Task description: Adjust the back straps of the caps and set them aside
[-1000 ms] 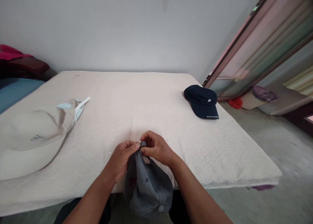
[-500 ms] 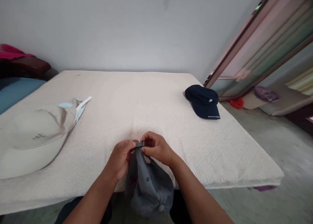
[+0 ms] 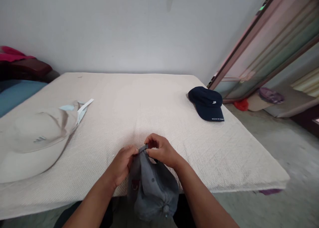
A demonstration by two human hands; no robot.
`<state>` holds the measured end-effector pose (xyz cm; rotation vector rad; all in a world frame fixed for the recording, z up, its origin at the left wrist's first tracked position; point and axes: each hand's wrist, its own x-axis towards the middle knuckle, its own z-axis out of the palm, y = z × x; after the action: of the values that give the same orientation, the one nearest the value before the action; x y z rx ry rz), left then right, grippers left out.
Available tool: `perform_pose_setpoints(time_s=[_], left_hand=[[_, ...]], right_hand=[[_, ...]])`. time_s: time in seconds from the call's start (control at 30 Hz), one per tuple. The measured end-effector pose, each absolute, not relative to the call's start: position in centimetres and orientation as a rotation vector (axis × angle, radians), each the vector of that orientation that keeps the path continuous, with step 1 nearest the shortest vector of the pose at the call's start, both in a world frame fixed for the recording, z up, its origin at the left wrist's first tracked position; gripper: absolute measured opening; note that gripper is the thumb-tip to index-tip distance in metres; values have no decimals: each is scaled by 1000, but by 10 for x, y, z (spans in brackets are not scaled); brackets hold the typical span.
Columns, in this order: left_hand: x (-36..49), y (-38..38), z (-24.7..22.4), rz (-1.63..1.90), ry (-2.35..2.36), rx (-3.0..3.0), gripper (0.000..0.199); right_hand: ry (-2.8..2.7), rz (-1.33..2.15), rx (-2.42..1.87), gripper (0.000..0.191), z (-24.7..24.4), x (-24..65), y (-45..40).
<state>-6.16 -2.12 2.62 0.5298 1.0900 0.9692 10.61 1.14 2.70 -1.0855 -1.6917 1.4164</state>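
Note:
A grey baseball cap (image 3: 156,191) hangs over the table's front edge, its crown button toward me. The strap (image 3: 143,148) at its back opening is stretched between my two hands. My left hand (image 3: 126,160) pinches the strap's left end between thumb and fingers. At the other end, my right hand (image 3: 160,150) grips the strap with thumb and bent fingers. A small dark red patch shows on the cap's left side. Its brim is not visible. Whether the strap is fastened I cannot tell.
A beige cap (image 3: 37,138) with a white strap lies at the left of the cloth-covered table (image 3: 139,95). A navy cap (image 3: 205,102) rests at the back right. Behind is a pale wall (image 3: 112,32), with a glass sliding door (image 3: 259,48) to the right.
The strap has gone from nearly level to tilted, its right end higher. My left hand has dropped slightly, and the grey cap has shifted a little to the right.

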Motion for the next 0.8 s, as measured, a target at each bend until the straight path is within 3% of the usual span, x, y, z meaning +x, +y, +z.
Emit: perform_pose_setpoints(time_s=[0.4,0.8], left_hand=[[-63,-22,26,1081,1084,593,15],[-67,-24,27,830,971,544,17]], right_hand=[[-1647,1515,-1021,17,24,102,12],[-1772,1530,-989,20,29,104,13]])
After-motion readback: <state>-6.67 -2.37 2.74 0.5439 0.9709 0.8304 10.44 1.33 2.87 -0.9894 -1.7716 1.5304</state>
